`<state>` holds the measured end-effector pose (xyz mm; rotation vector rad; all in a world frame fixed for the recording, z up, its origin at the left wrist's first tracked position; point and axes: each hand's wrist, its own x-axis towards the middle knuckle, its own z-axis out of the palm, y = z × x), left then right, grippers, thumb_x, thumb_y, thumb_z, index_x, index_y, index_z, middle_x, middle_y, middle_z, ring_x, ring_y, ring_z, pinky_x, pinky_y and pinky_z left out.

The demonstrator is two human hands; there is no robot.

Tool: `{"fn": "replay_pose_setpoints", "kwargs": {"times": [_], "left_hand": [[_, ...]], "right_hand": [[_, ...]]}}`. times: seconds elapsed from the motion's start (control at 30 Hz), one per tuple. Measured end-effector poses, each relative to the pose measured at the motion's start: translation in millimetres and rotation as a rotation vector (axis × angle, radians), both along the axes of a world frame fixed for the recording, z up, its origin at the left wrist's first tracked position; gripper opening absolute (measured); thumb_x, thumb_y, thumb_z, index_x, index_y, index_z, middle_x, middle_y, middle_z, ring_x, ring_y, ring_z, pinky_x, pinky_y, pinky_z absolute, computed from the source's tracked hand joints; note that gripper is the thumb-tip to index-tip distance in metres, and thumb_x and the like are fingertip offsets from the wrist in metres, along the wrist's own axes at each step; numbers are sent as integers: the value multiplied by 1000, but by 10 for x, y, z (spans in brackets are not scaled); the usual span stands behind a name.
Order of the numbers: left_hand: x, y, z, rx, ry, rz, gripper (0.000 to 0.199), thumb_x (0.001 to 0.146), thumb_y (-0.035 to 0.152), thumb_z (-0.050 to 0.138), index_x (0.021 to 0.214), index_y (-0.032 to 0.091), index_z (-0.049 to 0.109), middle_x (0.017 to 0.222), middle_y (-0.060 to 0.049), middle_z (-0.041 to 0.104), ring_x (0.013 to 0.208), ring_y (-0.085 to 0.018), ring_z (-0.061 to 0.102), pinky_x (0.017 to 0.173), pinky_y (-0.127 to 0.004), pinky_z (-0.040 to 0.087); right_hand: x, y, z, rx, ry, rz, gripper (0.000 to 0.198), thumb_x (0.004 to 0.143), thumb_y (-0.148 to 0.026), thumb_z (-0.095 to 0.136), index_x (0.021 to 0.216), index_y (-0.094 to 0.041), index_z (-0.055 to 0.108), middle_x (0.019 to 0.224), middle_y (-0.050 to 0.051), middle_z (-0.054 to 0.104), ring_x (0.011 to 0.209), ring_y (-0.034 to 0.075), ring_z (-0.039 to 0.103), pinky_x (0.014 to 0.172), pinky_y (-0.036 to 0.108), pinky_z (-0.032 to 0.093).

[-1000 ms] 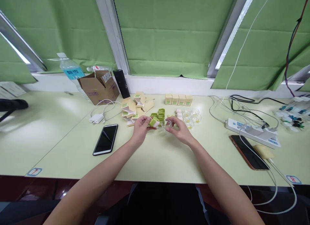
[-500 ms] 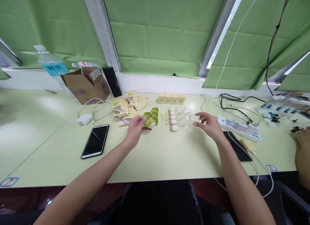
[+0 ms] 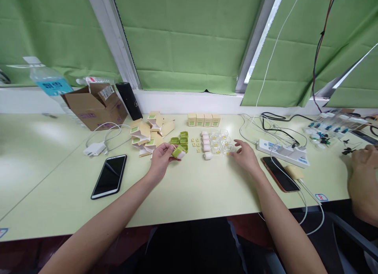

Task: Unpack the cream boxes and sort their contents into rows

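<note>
My left hand (image 3: 162,158) pinches a small green cup with a whitish-pink insert (image 3: 178,152), tilted above the table. Just beyond it stand several empty-looking green cups (image 3: 183,141). My right hand (image 3: 244,156) has its thumb and fingers apart at the right edge of a group of clear plastic cups (image 3: 217,142); its fingertips are beside the nearest clear cup (image 3: 228,149), and whether they touch it I cannot tell. Left of the clear cups runs a column of whitish-pink pieces (image 3: 206,142). Tiny yellow squares (image 3: 197,145) lie between that column and the green cups.
Open small cartons (image 3: 141,132) are piled at left, and closed ones (image 3: 203,119) stand in a row behind. A phone (image 3: 109,176), a charger (image 3: 95,149), a cardboard box (image 3: 97,108), a power strip (image 3: 282,152) and another phone (image 3: 279,173) surround the area. Another person's hand (image 3: 364,163) is far right.
My right hand has set the clear cup down at the group's front right corner, and its fingers have come away from around it. My left hand still holds the green cup.
</note>
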<state>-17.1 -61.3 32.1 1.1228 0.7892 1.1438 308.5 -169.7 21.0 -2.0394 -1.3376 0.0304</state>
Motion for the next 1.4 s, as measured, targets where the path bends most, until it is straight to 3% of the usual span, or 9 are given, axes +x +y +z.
{"fn": "replay_pose_setpoints", "kwargs": {"times": [0.1, 0.17, 0.27, 0.37, 0.5, 0.73, 0.97, 1.17, 1.4], "left_hand": [[11, -19, -1, -13, 1, -14, 48, 66, 52, 90, 77, 16, 60, 80, -2, 69, 71, -16, 68, 60, -29, 62], [17, -31, -3, -41, 2, -31, 45, 66, 49, 89, 76, 16, 60, 77, -2, 69, 70, -17, 69, 61, -30, 62], [22, -45, -3, -96, 5, -60, 43, 66, 46, 88, 76, 16, 59, 77, -4, 71, 71, -20, 72, 61, -31, 60], [16, -43, -2, -143, -6, -76, 39, 66, 43, 86, 75, 16, 58, 73, -3, 71, 65, -19, 71, 61, -31, 59], [-10, -18, -10, -166, -15, -70, 34, 66, 38, 84, 74, 16, 60, 67, 0, 67, 59, -14, 65, 60, -28, 59], [-18, -7, -33, -143, 83, -65, 28, 70, 38, 78, 73, 17, 60, 61, 0, 64, 50, -13, 61, 42, -22, 42], [8, -20, -44, -117, 66, -175, 34, 74, 46, 79, 74, 16, 63, 63, -2, 62, 52, -14, 60, 44, -23, 43], [-6, -34, -56, 175, 142, -22, 42, 84, 57, 73, 99, 18, 67, 89, -5, 68, 73, -16, 64, 57, -26, 54], [-32, -168, -66, 566, 390, -19, 39, 94, 43, 66, 128, 22, 66, 128, -12, 70, 118, -27, 66, 93, -37, 58]], "right_hand": [[-172, -12, 163, 269, -142, 14, 32, 86, -23, 65, 118, -21, 67, 105, 8, 71, 76, 20, 63, 73, 37, 52], [-386, 22, 248, 429, -227, 170, 20, 91, -19, 59, 109, -21, 67, 97, 7, 70, 74, 20, 63, 73, 36, 53], [-816, 148, 269, 537, -364, 474, 18, 95, -14, 55, 109, -20, 65, 102, 9, 72, 83, 20, 66, 72, 32, 53], [-1241, 318, 178, 541, -566, 608, 16, 99, -16, 55, 110, -19, 65, 102, 10, 73, 87, 21, 67, 68, 31, 49], [-1569, 504, 22, 534, -636, 650, 20, 98, -13, 52, 112, -19, 65, 105, 10, 71, 86, 18, 66, 60, 27, 44], [-1588, 547, -139, 551, -472, 671, 30, 101, -16, 48, 125, -20, 64, 119, 16, 68, 98, 22, 69, 65, 29, 57], [-1559, 485, -136, 635, -373, 722, 32, 102, -16, 48, 131, -19, 62, 118, 17, 70, 109, 26, 71, 85, 41, 65], [-1545, 472, -104, 667, -325, 715, 31, 103, -18, 50, 132, -17, 59, 118, 18, 68, 111, 27, 70, 82, 39, 65], [-1506, 491, -116, 611, -287, 637, 30, 104, -23, 50, 133, -21, 58, 118, 16, 67, 112, 27, 69, 78, 38, 65]]}}
